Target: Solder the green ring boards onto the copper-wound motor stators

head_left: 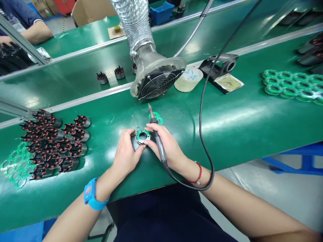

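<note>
A motor stator topped by a green ring-shaped circuit board [138, 133] stands on the green bench between my hands. My left hand [127, 148] is closed around its left side, thumb at the near edge and fingers at the far edge. My right hand [168, 144] holds a soldering iron [159, 145], its tip pointing away and up from the board. The right thumb and fingertips also touch the right side of the stator. Just beyond lies another green ring board [158, 117], partly hidden by the iron.
Several stators [51, 134] cluster at the left beside loose ring boards [19, 161]. A fume extractor hood [158, 82] hangs ahead. Right of it are a tape roll [188, 79], an iron stand [222, 75] and ring board panels [292, 85]. The iron's cord [201, 111] loops past my right wrist.
</note>
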Action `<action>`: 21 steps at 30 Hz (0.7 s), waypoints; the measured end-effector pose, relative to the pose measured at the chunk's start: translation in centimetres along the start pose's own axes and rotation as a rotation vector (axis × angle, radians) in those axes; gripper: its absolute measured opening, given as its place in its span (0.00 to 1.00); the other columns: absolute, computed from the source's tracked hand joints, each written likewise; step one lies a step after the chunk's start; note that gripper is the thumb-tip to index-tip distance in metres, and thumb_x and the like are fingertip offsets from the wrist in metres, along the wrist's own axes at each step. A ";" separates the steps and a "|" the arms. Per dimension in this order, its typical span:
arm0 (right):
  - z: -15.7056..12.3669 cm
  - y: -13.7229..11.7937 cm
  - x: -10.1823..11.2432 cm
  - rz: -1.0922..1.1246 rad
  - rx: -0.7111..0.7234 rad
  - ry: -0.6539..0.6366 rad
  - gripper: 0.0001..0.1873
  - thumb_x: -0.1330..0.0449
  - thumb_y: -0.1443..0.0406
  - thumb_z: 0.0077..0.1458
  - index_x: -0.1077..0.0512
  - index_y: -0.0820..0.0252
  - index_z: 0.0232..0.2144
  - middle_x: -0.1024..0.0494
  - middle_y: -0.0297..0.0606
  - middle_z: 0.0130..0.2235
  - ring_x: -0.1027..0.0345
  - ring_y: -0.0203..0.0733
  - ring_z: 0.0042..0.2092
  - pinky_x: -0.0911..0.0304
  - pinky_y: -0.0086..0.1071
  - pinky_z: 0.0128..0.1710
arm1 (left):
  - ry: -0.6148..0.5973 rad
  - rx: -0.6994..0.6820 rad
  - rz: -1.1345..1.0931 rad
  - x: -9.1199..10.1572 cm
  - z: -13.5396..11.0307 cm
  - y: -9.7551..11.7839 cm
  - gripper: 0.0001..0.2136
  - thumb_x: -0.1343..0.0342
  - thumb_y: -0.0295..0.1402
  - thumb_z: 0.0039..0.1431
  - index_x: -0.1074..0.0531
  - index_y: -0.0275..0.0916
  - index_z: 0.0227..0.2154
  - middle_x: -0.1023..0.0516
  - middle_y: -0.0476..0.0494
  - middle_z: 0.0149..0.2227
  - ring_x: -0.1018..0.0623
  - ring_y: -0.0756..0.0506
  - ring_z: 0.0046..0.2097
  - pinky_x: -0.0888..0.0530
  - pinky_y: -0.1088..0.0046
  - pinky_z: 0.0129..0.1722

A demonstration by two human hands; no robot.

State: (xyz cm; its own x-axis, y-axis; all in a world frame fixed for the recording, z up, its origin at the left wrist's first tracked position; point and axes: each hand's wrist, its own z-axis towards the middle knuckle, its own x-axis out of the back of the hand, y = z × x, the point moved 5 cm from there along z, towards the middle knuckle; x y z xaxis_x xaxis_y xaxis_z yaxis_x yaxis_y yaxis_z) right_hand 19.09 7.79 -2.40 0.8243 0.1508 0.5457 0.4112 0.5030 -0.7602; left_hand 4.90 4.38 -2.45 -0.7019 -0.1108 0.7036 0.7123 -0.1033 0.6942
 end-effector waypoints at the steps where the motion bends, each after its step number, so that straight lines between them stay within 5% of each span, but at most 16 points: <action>1: 0.0 0.0 0.0 0.008 -0.016 0.004 0.22 0.42 0.65 0.57 0.40 0.52 0.54 0.25 0.41 0.47 0.30 0.47 0.49 0.34 0.46 0.50 | 0.033 -0.004 0.024 0.0 -0.1 0.2 0.18 0.43 0.31 0.56 0.41 0.39 0.47 0.33 0.38 0.45 0.29 0.41 0.49 0.30 0.57 0.50; 6: -0.1 0.0 -0.2 0.008 -0.029 0.014 0.22 0.42 0.64 0.57 0.39 0.52 0.54 0.26 0.41 0.47 0.31 0.47 0.49 0.34 0.45 0.50 | 0.085 -0.029 0.156 -0.1 -0.6 1.0 0.15 0.45 0.29 0.57 0.39 0.39 0.47 0.30 0.37 0.48 0.31 0.38 0.50 0.33 0.54 0.50; 14: 0.0 0.0 -0.2 -0.003 -0.013 0.014 0.20 0.42 0.64 0.57 0.38 0.54 0.52 0.25 0.41 0.46 0.31 0.46 0.47 0.32 0.44 0.47 | 0.066 -0.014 -0.019 -0.3 -0.3 0.6 0.16 0.44 0.29 0.57 0.37 0.40 0.47 0.30 0.37 0.51 0.33 0.40 0.55 0.34 0.54 0.54; 21: -0.2 0.2 0.9 0.086 -0.035 0.112 0.25 0.42 0.65 0.56 0.42 0.55 0.56 0.29 0.46 0.52 0.34 0.49 0.54 0.36 0.49 0.54 | -0.012 -0.052 0.264 0.0 0.8 0.4 0.18 0.42 0.34 0.56 0.39 0.36 0.47 0.30 0.32 0.53 0.32 0.37 0.55 0.35 0.54 0.51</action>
State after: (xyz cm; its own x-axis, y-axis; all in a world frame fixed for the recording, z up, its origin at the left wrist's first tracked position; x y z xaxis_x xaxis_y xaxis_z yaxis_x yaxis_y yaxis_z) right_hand 19.95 7.90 -2.14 0.8945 0.0949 0.4369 0.3492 0.4617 -0.8154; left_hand 5.22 5.12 -2.05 -0.4919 -0.1292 0.8610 0.8695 -0.1229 0.4783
